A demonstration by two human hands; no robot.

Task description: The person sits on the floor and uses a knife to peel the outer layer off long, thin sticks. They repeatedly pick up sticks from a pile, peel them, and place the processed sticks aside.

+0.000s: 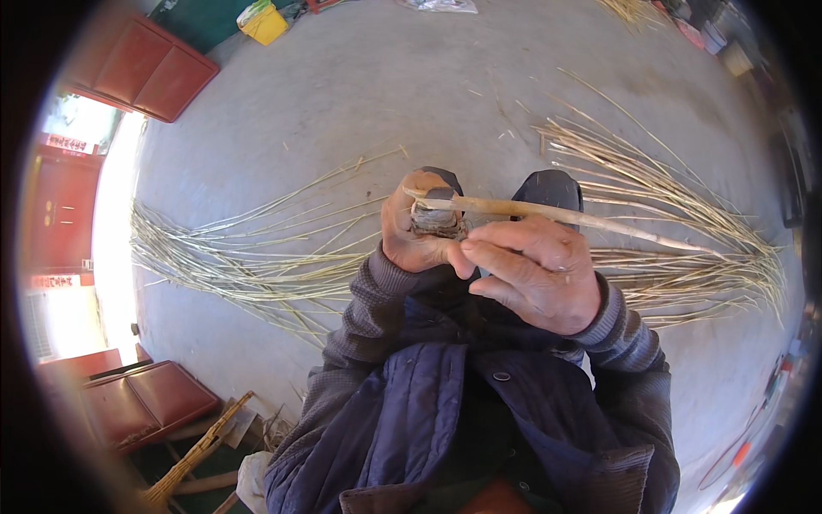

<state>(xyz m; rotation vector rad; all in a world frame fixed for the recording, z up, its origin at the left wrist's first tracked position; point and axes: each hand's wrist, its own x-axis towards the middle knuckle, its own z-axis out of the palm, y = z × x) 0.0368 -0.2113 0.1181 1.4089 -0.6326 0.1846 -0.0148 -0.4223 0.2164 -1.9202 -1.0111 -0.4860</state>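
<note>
My left hand (409, 231) is closed around a small dark wooden tool (437, 219) and the thick end of a pale peeled stick (548, 212). The stick runs from that hand out to the right, thinning toward its tip. My right hand (535, 270) grips the stick just right of the tool, fingers curled over it. Both hands are held in front of my chest, above my two dark shoes (548, 188).
Long pale thin sticks lie fanned on the grey concrete floor at the left (231, 257) and at the right (685, 223). Red cushioned seats (145, 403) stand at lower left, red panels (145, 64) at upper left, a yellow container (264, 23) at the top.
</note>
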